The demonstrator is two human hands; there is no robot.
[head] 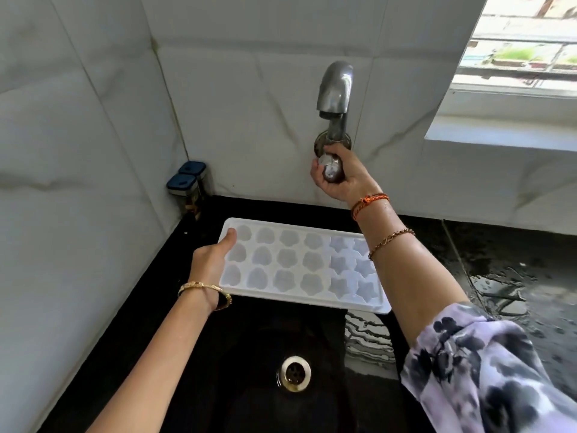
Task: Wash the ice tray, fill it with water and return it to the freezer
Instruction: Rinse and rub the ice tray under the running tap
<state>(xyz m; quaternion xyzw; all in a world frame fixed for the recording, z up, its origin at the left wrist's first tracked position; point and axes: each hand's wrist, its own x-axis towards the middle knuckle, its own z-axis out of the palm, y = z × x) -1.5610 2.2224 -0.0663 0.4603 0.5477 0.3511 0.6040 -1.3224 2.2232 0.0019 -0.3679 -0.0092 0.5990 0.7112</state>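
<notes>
My left hand (215, 254) grips the left end of the white ice tray (299, 264), thumb on top, other fingers hidden under it. I hold the tray level over the black sink (249, 354), above the drain (293, 373). My right forearm crosses in front of the tray's right end and hides part of it. The cells look shaped like hearts, flowers and stars; can't tell if there's water in them. My right hand (338, 175) is curled round the tap handle (329, 168) at the far wall, and the handle is mostly covered by my fingers. Tap spout (335, 89) sits above it, no stream visible. Two blue-lidded jars (187, 185) stand in the far left corner, contents unclear. Window (524, 48) at far right, cut off by the frame.
</notes>
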